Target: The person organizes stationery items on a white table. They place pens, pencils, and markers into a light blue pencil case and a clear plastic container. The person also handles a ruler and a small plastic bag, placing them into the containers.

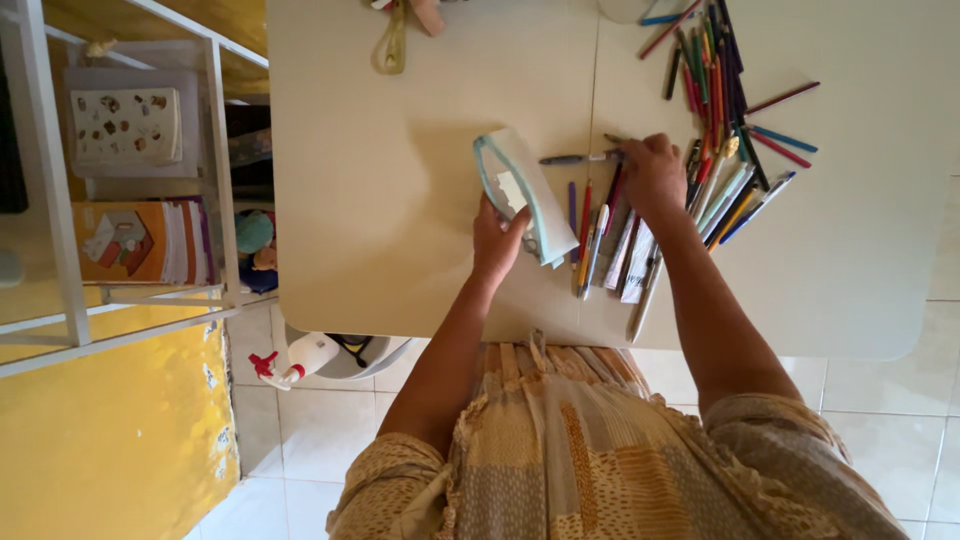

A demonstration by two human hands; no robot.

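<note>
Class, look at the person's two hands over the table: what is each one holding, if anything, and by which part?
The left hand holds a clear, teal-edged zip pouch by its lower edge. The right hand rests on a grey pen at one end; a closed hold cannot be told.

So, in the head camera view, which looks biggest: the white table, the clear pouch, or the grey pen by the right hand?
1. White table, by far the largest.
2. Clear pouch with the blue edge, held by the left hand.
3. Grey pen at the right hand, the smallest.
</note>
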